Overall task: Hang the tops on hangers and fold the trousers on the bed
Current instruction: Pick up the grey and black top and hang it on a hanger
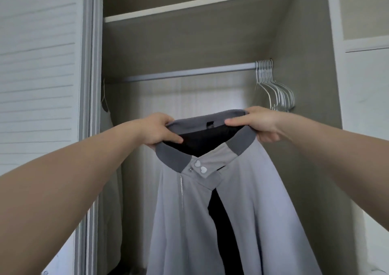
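Grey top (pixel 231 211) is held up by its collar (pixel 174 158) in front of the open wardrobe (pixel 305 43), below the rail (pixel 189 72); no hanger is seen in it. Likely risk: the hangers (pixel 275 89) are bunched at the rail's right end, so one hand must be freed, and the top could slump from a single pinch. Collar could be stretched if a hanger is forced through. Both arms are extended forward. The collar rim is pinched by left hand (pixel 156 130) and right hand (pixel 260 123) and spread between them.

Shelf (pixel 200 2) above metal rail (pixel 189 72) — slatted door (pixel 37 64) left
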Available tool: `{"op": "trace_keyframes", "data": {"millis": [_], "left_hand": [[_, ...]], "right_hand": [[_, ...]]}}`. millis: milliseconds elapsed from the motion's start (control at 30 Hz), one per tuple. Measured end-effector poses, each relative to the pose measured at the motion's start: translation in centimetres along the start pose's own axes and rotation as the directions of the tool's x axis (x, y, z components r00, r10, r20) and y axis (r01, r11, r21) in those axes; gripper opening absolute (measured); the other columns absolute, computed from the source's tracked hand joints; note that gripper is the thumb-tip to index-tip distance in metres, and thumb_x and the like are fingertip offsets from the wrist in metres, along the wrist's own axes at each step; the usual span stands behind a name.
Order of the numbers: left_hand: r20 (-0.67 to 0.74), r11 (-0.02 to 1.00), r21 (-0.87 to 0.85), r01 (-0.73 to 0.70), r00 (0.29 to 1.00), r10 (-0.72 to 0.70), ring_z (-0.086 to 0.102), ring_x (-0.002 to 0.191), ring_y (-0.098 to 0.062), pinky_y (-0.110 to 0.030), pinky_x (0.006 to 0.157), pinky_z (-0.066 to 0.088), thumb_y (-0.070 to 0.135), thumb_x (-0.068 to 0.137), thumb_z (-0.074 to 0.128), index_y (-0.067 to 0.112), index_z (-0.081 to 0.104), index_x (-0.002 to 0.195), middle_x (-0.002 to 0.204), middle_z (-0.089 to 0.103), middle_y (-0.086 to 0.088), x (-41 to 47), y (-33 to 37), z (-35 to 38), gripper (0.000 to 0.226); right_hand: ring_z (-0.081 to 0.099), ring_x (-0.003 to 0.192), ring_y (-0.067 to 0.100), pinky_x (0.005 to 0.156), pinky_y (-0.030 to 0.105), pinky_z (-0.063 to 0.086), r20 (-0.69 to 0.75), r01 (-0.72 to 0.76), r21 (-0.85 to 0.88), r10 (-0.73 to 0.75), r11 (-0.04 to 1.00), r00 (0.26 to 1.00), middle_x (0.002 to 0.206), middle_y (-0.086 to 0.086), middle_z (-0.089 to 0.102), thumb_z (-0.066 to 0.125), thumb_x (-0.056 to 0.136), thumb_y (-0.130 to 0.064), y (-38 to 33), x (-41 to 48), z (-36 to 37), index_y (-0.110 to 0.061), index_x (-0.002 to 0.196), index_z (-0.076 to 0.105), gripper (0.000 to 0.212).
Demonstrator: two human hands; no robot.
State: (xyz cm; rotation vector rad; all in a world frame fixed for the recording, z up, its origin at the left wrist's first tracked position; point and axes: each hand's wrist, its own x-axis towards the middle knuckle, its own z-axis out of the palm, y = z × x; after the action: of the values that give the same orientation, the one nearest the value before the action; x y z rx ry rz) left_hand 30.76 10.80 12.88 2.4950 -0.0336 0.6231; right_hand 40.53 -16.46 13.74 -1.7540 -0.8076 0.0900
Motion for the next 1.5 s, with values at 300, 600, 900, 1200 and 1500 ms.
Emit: {"op": "trace_keyframes", "data": {"millis": [300,600,900,1200,1500], "left_hand": [[-0.248,0.946,0.13,0.296,0.934,-0.259,0.071,0.058,-0.03,-0.039,0.061,0.063,0.005,0.1,0.047,-0.003,0.064,0.094,0.069,0.072,-0.022,1.3,1.3,-2.5,0.02],[-0.27,0.838,-0.523,0.157,0.902,-0.337,0.055,0.063,-0.022,-0.031,0.05,0.049,0.014,0.105,0.05,0.008,0.052,0.084,0.077,0.057,-0.011,6.1,1.3,-1.5,0.022],[-0.325,0.937,-0.348,0.026,0.934,-0.147,0.065,0.066,-0.038,-0.053,0.07,0.062,-0.003,0.095,0.048,-0.003,0.064,0.09,0.081,0.063,-0.022,10.0,5.0,1.9,0.017],[-0.389,0.97,-0.242,0.033,0.913,-0.128,0.068,0.069,-0.038,-0.05,0.064,0.063,-0.002,0.092,0.045,-0.007,0.065,0.091,0.081,0.065,-0.022,12.2,3.5,1.4,0.021],[-0.442,0.966,-0.258,0.027,0.886,-0.143,0.068,0.073,-0.04,-0.054,0.068,0.062,-0.002,0.094,0.045,-0.009,0.063,0.098,0.081,0.063,-0.022,13.8,2.1,0.4,0.02]], "right_hand": [[0.057,0.052,0.022,0.04,0.022,0.046,-0.284,-0.148,-0.78,-0.134,0.608,0.949,0.071,0.009,0.061,0.04,0.079,0.009,-1.8,2.5,-0.3,-0.017,0.067,0.064,0.037],[0.064,0.071,0.026,0.054,0.029,0.054,-0.374,-0.109,-0.616,-0.168,0.78,0.912,0.084,0.012,0.068,0.05,0.087,0.0,-1.4,6.1,-1.0,-0.012,0.087,0.067,0.021],[0.043,0.121,0.034,0.098,0.042,0.033,-0.364,-0.526,-0.85,-0.694,-0.026,0.622,0.129,0.014,0.049,0.054,0.087,-0.018,-2.5,10.5,-5.8,-0.017,0.123,0.053,0.036],[0.058,0.12,0.032,0.09,0.035,0.042,-0.488,-0.677,-0.728,-0.614,-0.108,0.621,0.134,0.01,0.059,0.041,0.099,-0.009,-1.5,13.4,-10.5,-0.016,0.133,0.059,0.038],[0.062,0.118,0.04,0.089,0.044,0.051,-0.511,-0.594,-0.801,-0.602,0.075,0.614,0.129,0.019,0.06,0.042,0.098,-0.001,-2.8,14.4,-11.8,-0.006,0.13,0.062,0.039]]}}
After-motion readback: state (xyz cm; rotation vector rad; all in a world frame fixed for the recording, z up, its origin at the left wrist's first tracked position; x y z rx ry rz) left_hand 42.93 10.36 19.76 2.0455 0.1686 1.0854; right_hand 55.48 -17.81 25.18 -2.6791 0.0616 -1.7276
